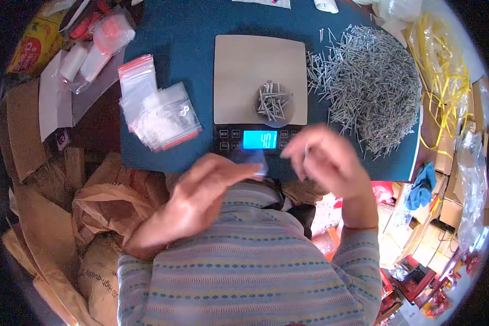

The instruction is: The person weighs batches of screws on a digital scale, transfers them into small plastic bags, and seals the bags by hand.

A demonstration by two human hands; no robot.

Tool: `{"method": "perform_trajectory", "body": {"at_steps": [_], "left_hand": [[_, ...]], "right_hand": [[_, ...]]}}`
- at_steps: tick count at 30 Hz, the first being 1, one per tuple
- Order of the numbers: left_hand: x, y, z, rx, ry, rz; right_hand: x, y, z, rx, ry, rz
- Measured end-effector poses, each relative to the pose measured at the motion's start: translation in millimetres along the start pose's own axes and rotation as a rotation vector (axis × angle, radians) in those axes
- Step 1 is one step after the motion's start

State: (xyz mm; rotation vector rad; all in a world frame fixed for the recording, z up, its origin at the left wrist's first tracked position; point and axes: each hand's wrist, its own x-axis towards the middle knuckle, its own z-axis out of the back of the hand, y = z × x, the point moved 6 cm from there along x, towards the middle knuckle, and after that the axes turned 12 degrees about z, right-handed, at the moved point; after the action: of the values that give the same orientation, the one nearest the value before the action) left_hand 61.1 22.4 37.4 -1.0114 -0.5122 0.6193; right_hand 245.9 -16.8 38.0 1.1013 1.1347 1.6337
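My left hand (204, 182) is closed, its thumb and fingers pinching a small clear plastic bag (261, 163) in front of the scale. Loosely curled with the fingers apart, my right hand (326, 157) is at the scale's front right corner, somewhat blurred; I see nothing in it. On the beige plate of the digital scale (242, 70) stands a round clear dish (284, 115) holding a bunch of metal nails (273, 101). The blue display (259, 139) shows the digits 401; any decimal point is hard to make out.
A large pile of loose nails (369, 87) covers the right of the blue tabletop (185, 32). Left of the scale lie stacked zip bags (165, 117) with red edges. Brown paper sacks (111, 204) stand at the lower left. Yellow strapping (443, 81) and cardboard boxes (451, 190) are at the right.
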Motion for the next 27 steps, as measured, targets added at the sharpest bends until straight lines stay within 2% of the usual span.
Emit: {"method": "perform_trajectory", "body": {"at_steps": [2,4,6,10,12,13,16,19,22,23,24,26,27], "left_hand": [[-8,1,-12,-0.049,0.038,-0.053],[-11,-4,-19,-0.101,0.103,-0.093],[-10,-16,-22,-0.154,0.192,-0.120],[-7,-18,-24,-0.248,0.148,-0.165],[-9,-21,-22,-0.103,0.230,-0.337],[-11,-22,-23,-0.030,0.269,-0.421],[-5,-24,-23,-0.069,0.157,-0.419],[-9,-26,-6,-0.102,-0.077,-0.447],[-5,-21,0,0.040,-0.061,-0.409],[-8,-11,-1,0.038,0.029,-0.397],[-5,-9,-1,0.067,0.052,-0.325],[2,-8,0,0.125,0.096,-0.180],[2,-4,-5,0.143,0.186,-0.077]], "right_hand": [[1,16,-21,-0.190,0.162,0.239],[-12,24,-38,-0.486,0.171,0.459],[-16,23,-41,-0.465,0.171,0.490],[-18,25,-44,-0.386,0.201,0.499],[-21,28,-41,-0.360,0.206,0.524],[-20,30,-38,-0.335,0.186,0.522],[-17,28,-24,-0.292,0.119,0.486],[-22,13,-12,-0.325,0.067,0.322],[-20,-1,7,-0.559,-0.001,0.152],[-19,-8,21,-0.658,-0.089,0.069],[-20,-17,37,-0.757,-0.180,-0.016],[-15,-25,63,-1.082,-0.258,0.008],[-15,-32,67,-1.099,-0.252,-0.009]]}}
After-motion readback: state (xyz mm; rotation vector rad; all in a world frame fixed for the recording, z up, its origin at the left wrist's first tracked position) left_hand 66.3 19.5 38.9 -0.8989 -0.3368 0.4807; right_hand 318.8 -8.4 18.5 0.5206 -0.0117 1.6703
